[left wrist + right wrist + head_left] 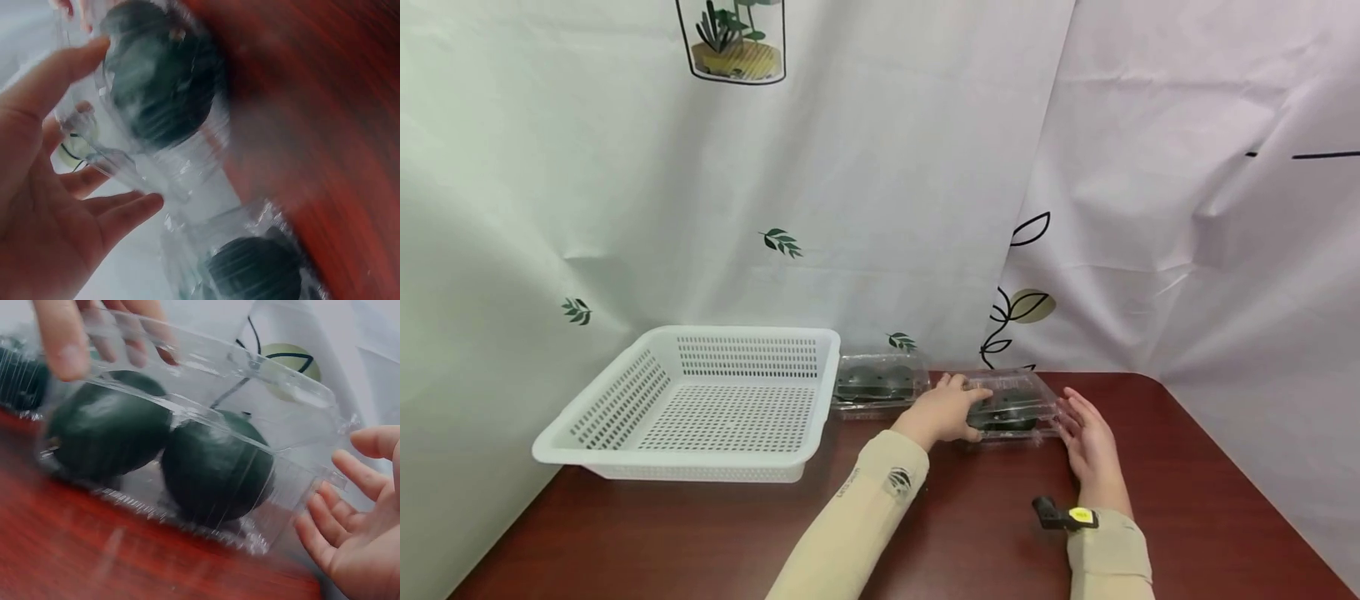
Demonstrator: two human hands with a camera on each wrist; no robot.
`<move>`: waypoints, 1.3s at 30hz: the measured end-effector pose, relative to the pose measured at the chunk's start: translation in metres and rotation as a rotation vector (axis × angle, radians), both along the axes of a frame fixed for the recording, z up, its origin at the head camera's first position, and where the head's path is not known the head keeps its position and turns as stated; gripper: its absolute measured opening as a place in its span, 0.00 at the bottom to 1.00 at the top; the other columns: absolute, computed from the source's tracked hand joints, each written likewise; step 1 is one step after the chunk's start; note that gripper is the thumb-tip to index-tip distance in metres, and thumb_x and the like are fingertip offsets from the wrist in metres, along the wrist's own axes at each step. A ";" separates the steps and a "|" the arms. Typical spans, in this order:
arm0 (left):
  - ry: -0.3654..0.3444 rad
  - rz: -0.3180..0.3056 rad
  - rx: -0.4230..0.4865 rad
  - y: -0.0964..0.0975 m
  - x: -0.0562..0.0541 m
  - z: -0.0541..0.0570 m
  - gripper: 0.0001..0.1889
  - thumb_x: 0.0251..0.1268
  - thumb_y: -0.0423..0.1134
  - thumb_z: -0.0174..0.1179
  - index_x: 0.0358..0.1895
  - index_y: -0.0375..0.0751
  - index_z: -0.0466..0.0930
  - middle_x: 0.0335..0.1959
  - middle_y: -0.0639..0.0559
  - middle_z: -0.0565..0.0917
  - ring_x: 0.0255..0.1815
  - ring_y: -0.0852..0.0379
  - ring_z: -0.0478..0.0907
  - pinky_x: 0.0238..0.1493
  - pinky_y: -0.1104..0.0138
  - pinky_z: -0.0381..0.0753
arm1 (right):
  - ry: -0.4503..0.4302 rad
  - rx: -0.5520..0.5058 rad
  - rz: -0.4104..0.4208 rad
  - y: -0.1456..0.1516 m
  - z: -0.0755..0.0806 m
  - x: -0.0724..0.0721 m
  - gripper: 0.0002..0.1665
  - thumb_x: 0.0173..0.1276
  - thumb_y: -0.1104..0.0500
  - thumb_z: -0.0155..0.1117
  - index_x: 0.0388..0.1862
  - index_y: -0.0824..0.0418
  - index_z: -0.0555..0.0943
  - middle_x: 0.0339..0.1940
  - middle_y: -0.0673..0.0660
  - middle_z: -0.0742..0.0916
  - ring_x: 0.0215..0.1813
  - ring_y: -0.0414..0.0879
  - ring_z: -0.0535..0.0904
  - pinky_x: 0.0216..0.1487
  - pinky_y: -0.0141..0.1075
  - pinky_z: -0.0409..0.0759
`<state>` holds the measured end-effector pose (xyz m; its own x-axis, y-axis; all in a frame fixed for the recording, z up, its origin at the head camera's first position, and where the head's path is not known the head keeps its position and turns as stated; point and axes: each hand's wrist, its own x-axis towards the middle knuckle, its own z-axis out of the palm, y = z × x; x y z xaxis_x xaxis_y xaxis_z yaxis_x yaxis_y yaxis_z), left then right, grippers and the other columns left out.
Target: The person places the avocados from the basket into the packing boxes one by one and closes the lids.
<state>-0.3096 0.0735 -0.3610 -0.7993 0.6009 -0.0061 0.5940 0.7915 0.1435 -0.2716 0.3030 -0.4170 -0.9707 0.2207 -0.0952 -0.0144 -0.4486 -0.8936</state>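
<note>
A clear plastic clamshell box (1017, 400) sits at the back right of the table with its lid partly raised. Inside it lie two smooth dark green, egg-shaped fruits (215, 469), which look like avocados. My left hand (942, 412) holds the lid at its left end, the thumb on the near side and the fingers behind, seen through the plastic. At the box's right end is my right hand (1090, 442), its fingers spread and the fingertips at or touching the edge. A second clear box (880, 383) with similar fruits stands to the left.
Left of the boxes is a white perforated plastic basket (670, 457), close against the second box. The dark red-brown table (970, 533) ends at a white printed curtain (887, 167) behind. A black strap device (1066, 514) is worn on the right wrist.
</note>
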 end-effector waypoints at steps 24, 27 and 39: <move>0.117 0.133 -0.163 0.025 -0.001 -0.012 0.27 0.71 0.39 0.44 0.69 0.67 0.57 0.71 0.49 0.58 0.65 0.42 0.62 0.26 0.63 0.79 | 0.019 0.369 0.176 0.000 -0.009 -0.007 0.24 0.72 0.61 0.31 0.64 0.68 0.53 0.05 0.45 0.65 0.07 0.36 0.55 0.18 0.30 0.71; 0.115 0.145 -0.177 0.028 0.001 -0.011 0.27 0.72 0.38 0.43 0.69 0.69 0.56 0.71 0.49 0.57 0.66 0.42 0.60 0.20 0.66 0.76 | 0.035 0.360 0.169 0.000 -0.009 -0.006 0.27 0.70 0.64 0.31 0.68 0.68 0.51 0.06 0.45 0.65 0.07 0.36 0.55 0.18 0.30 0.71; 0.214 0.199 -0.258 0.039 0.005 -0.021 0.28 0.73 0.45 0.41 0.73 0.65 0.46 0.73 0.48 0.51 0.70 0.43 0.51 0.60 0.59 0.66 | -0.064 0.151 0.049 -0.007 -0.008 -0.008 0.31 0.76 0.56 0.40 0.75 0.58 0.48 0.14 0.47 0.75 0.13 0.37 0.67 0.27 0.30 0.76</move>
<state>-0.3042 0.1124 -0.3816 -0.8997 0.4345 0.0424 0.4202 0.8882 -0.1858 -0.2796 0.2963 -0.4250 -0.9736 0.1901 -0.1266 0.0632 -0.3083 -0.9492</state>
